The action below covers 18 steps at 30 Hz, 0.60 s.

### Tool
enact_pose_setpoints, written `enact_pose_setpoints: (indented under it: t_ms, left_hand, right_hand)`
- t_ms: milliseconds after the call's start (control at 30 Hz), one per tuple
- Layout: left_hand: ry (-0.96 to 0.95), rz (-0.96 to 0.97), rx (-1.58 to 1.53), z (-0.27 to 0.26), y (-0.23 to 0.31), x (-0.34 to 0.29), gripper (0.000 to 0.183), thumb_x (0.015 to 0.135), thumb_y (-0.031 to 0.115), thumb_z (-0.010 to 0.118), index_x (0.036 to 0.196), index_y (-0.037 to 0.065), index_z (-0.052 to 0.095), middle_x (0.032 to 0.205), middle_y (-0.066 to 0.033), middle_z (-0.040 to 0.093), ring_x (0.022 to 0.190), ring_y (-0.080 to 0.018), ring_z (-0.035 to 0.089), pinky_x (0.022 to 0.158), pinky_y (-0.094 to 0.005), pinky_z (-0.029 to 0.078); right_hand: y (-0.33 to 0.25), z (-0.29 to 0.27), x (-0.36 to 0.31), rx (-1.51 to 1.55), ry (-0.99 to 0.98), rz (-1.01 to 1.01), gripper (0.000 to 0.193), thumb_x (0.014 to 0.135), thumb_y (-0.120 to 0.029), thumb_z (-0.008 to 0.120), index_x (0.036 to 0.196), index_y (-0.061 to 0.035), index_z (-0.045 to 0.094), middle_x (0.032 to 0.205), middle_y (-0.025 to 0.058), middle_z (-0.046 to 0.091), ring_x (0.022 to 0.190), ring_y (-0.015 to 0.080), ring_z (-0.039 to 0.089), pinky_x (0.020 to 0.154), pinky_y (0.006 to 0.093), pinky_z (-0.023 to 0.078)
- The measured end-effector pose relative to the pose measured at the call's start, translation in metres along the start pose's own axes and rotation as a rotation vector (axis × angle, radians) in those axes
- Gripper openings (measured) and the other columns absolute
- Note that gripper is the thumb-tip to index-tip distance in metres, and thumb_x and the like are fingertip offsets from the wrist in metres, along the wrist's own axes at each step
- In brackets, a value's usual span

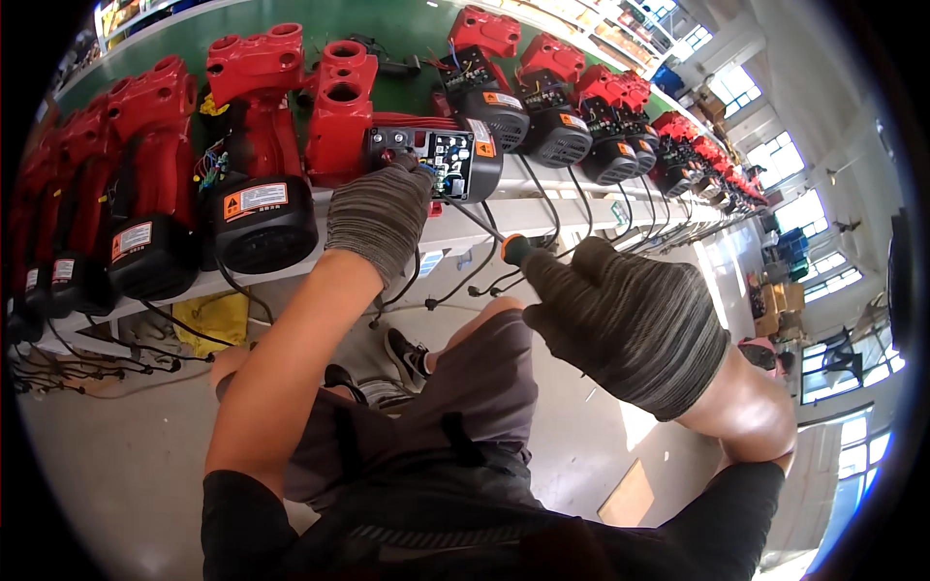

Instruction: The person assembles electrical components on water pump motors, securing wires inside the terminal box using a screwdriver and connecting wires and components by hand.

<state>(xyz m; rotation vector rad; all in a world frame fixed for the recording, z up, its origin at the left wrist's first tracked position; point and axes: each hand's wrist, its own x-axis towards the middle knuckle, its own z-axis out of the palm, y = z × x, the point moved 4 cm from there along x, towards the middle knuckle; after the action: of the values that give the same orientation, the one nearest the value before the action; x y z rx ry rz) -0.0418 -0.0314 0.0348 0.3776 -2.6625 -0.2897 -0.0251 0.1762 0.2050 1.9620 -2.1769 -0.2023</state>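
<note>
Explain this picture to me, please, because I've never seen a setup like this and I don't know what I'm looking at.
There's no robot here: these are a person's own two hands, in striped gloves. The one picture comes from a wide camera worn on the head, looking down, so straight edges curve near the rim. Along the green bench stand rows of red and black machines, with dark cords hanging off the front. The nearest one has an open box with a circuit board showing. The left hand has its fingers at that box. The right hand holds a screwdriver, its shaft pointing toward the box; exactly where the tip rests is hard to tell.
</note>
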Motion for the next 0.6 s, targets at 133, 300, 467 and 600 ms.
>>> enact_pose_setpoints:
  t_ms: [133, 300, 467, 600]
  left_hand:
    - [-0.008, -0.03, -0.026, -0.003, 0.01, -0.001, 0.02, 0.095, 0.024, 0.061, 0.107, 0.009, 0.067, 0.122, -0.014, 0.066, 0.099, -0.0324, 0.068, 0.084, -0.0454, 0.056]
    - [-0.032, -0.061, -0.071, -0.011, 0.009, -0.003, 0.019, 0.093, 0.009, 0.057, 0.11, 0.007, 0.066, 0.117, -0.0128, 0.065, 0.099, -0.0283, 0.07, 0.082, -0.0417, 0.057]
    - [-0.089, -0.095, -0.05, -0.007, 0.003, -0.004, 0.02, 0.098, 0.02, 0.053, 0.106, 0.009, 0.066, 0.123, -0.0146, 0.066, 0.097, -0.0322, 0.07, 0.081, -0.0466, 0.057]
    - [0.008, -0.051, -0.09, -0.005, 0.008, -0.001, 0.02, 0.097, 0.02, 0.053, 0.107, 0.009, 0.066, 0.123, -0.0145, 0.066, 0.097, -0.0324, 0.07, 0.079, -0.0472, 0.057]
  right_hand:
    - [-0.027, -0.023, 0.026, 0.028, -0.238, 0.19, 0.038, 0.089, -0.013, 0.068, 0.126, -0.0047, 0.064, 0.08, 0.0114, 0.064, 0.061, 0.0283, 0.065, 0.051, 0.0375, 0.05]
    - [0.018, 0.003, 0.02, 0.469, -0.016, 0.25, 0.028, 0.103, -0.022, 0.057, 0.117, -0.0021, 0.07, 0.074, 0.0079, 0.066, 0.062, 0.0121, 0.059, 0.058, 0.0296, 0.049]
    - [0.004, 0.004, 0.014, 0.296, -0.163, 0.404, 0.026, 0.098, -0.012, 0.056, 0.121, -0.0047, 0.066, 0.077, 0.0179, 0.065, 0.067, 0.0325, 0.066, 0.061, 0.0392, 0.053]
    - [-0.027, -0.007, 0.031, -0.155, -0.332, 0.115, 0.03, 0.096, -0.018, 0.057, 0.12, -0.0001, 0.059, 0.079, 0.0164, 0.063, 0.066, 0.0345, 0.065, 0.055, 0.0423, 0.052]
